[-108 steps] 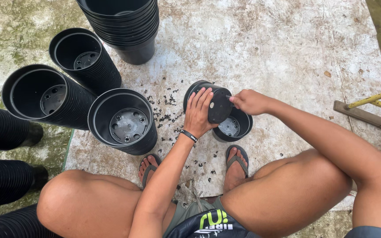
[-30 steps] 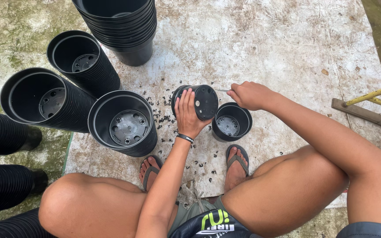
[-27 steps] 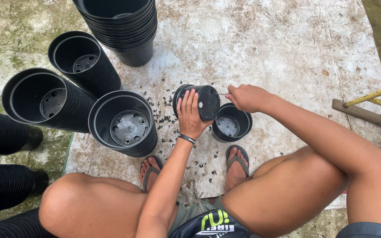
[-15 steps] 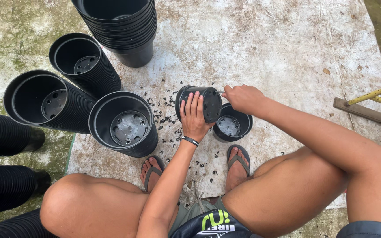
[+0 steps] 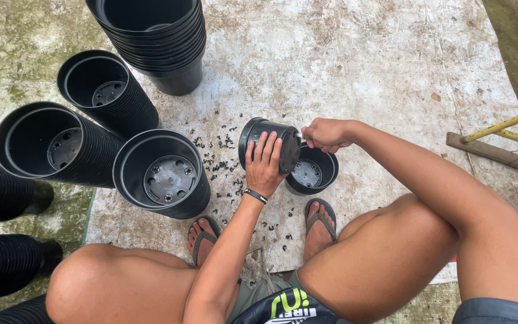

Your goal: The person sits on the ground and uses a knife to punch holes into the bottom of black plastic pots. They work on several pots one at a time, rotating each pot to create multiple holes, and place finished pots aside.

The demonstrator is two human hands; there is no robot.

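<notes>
Small black pot (image 5: pixel 271 144), tipped sideways, base seemingly rightward.

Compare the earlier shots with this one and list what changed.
The left hand has turned the small black pot from bottom-up to lying on its side. The right hand keeps its grip at the pot's base. The pot below and the pot stacks stayed put.

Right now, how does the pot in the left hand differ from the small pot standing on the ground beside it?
The held pot lies tipped on its side, gripped by the left hand; the small standing pot sits upright on the concrete, mouth up, untouched. Both are small, black and plastic, with holes in the base.
</notes>
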